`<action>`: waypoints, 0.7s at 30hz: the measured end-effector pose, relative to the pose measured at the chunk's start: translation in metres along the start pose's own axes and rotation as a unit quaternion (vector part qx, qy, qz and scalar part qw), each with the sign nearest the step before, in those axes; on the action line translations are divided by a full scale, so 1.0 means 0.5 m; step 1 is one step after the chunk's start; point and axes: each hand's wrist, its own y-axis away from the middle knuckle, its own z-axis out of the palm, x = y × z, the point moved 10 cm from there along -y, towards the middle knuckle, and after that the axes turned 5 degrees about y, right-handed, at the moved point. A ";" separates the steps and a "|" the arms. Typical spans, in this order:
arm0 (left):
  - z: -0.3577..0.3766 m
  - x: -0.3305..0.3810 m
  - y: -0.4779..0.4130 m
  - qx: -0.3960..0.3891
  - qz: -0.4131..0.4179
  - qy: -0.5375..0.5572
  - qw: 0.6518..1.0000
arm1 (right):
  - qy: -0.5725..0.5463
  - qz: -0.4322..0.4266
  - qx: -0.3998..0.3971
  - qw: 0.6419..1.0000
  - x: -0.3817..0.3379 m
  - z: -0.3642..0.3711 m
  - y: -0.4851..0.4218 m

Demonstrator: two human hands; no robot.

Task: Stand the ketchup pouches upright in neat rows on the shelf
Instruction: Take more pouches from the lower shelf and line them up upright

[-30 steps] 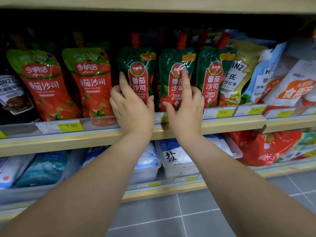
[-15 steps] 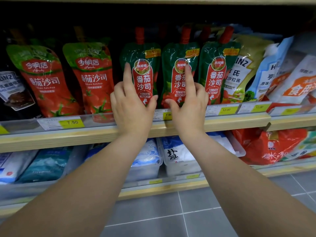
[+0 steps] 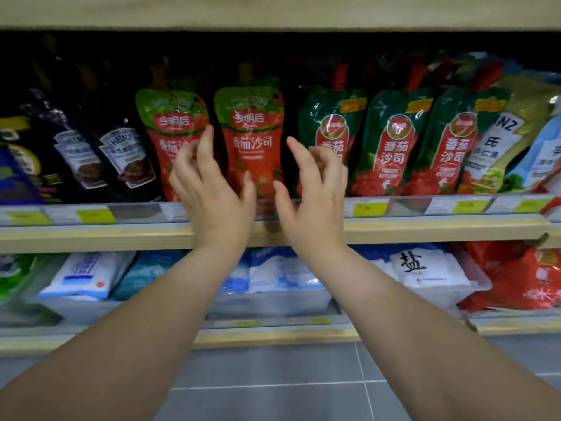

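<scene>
left hand (image 3: 212, 192): raised in front of the shelf, fingers spread and loosely curled, grasping nothing; it overlapped the lower right part of the left red pouch (image 3: 173, 138), contact unclear in the blur.
right hand (image 3: 312, 189): also released, fingers half curled, in front of the nearest green pouch (image 3: 331, 123); thumb pointed toward the left hand.
red pouches: two stood side by side on the shelf (image 3: 121, 235), long axis vertical, green tops and spouts up, labels facing out; the right red pouch (image 3: 250, 138) showed in the gap between the two hands.
green pouches: three in a row to the right of the red ones, upright with a slight lean, red caps up, bases behind the clear rail (image 3: 409, 205).
neighbours: dark heinz pouches (image 3: 100, 156) to the left, pale heinz bags (image 3: 498, 138) leaning at the right end.
edges: clear rail with yellow price tags (image 3: 95, 215) ran along the wooden front lip.
open room: a dark gap separated the right red pouch from the nearest green pouch; dark space sat above the spouts under the upper board (image 3: 273, 13).
below: salt bags (image 3: 425, 268) on the lower shelf, grey tiled floor (image 3: 273, 390) beneath.
</scene>
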 end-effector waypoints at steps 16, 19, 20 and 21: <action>-0.031 -0.134 -0.052 -0.039 -0.060 -0.006 0.997 | 0.071 0.090 -0.067 0.991 -0.047 0.126 -0.001; -0.031 -0.143 -0.057 -0.056 -0.062 0.013 0.996 | 0.057 0.100 -0.078 0.990 -0.037 0.129 -0.009; -0.031 -0.146 -0.060 -0.064 -0.064 0.022 0.996 | 0.050 0.101 -0.085 0.990 -0.036 0.130 -0.010; -0.032 -0.146 -0.063 -0.070 -0.063 0.027 0.995 | 0.045 0.102 -0.091 0.990 -0.033 0.130 -0.012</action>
